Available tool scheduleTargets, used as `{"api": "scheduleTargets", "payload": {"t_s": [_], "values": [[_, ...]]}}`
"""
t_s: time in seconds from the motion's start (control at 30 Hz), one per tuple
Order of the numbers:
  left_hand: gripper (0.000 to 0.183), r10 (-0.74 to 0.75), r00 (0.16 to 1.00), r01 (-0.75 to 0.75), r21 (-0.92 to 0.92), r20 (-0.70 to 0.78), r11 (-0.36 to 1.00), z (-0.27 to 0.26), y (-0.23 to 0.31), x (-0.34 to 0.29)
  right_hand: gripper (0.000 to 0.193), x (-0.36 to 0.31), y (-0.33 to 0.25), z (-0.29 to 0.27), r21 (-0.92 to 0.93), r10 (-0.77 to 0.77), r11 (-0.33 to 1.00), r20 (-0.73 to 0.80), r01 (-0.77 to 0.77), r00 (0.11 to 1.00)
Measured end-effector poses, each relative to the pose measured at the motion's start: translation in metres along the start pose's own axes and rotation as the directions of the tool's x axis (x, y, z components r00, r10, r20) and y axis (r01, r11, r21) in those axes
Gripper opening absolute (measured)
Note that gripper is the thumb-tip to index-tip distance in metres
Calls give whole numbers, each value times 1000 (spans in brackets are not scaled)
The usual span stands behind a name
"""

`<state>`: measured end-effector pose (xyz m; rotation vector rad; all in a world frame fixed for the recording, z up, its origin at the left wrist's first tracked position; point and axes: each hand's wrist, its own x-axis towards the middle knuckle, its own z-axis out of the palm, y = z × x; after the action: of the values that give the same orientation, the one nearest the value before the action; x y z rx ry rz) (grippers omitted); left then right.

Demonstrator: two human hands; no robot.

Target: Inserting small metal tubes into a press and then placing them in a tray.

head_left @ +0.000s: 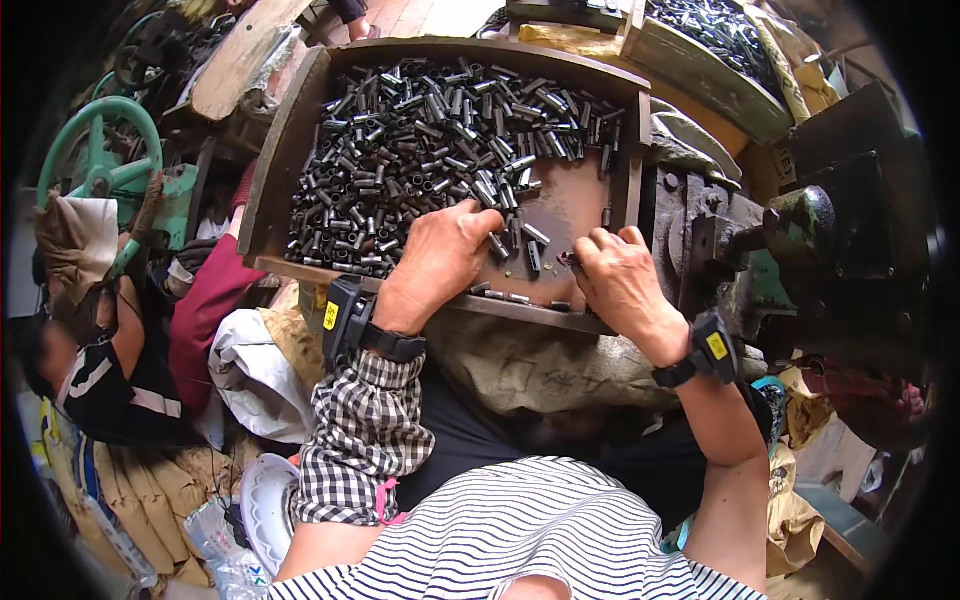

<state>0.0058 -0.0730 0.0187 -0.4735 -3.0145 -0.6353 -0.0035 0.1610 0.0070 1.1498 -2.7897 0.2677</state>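
The person's left hand (pixel 435 262) reaches palm down over the near wall of a shallow brown wooden tray (pixel 283 150), its thumb and forefinger drawn together at the upper end of a short, dark metal tube (pixel 498 247). The right hand (pixel 622 283) is over the tray's near right corner, fingers curled in toward the thumb, with a small dark piece (pixel 568 259) at the tips. From where I stand I can't tell whether either hand is clamped on its piece or only touching it.

Over at the left, low down beside the person's checked sleeve (pixel 365 435), sits a round white basin with a patterned rim (pixel 258 505). The tray comes next, in front of the person's lap. A deep heap of short, dark, shiny metal tubes (pixel 400 160) fills its left and far parts, tumbled every which way, and thins out toward a bare, reddish-brown patch at the right. A few loose tubes (pixel 507 296) lie along the inside of the near wall. Past the tray's far right corner stands a second wooden box (pixel 700 75), full of small, dark metal pieces (pixel 715 35).
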Motion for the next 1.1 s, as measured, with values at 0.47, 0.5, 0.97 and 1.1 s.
{"api": "scheduleTargets", "payload": {"t_s": [0.47,0.5,0.97,1.1], "values": [[20,-273,917,307,77,-291,949,-34,-12,-22,19,-38,2,-20,717,368,675,-124,-173,922],[20,-285,894,340,110,-346,934,-39,-13,-27,19,-38,3,-22,719,370,674,-132,-167,920],[33,-317,928,374,487,-197,789,-30,-25,-27,19,-47,5,-45,795,339,597,-125,-111,932],[36,-304,928,372,481,-217,794,-11,-18,-28,20,-48,9,-45,776,332,626,-173,-79,927]]}}
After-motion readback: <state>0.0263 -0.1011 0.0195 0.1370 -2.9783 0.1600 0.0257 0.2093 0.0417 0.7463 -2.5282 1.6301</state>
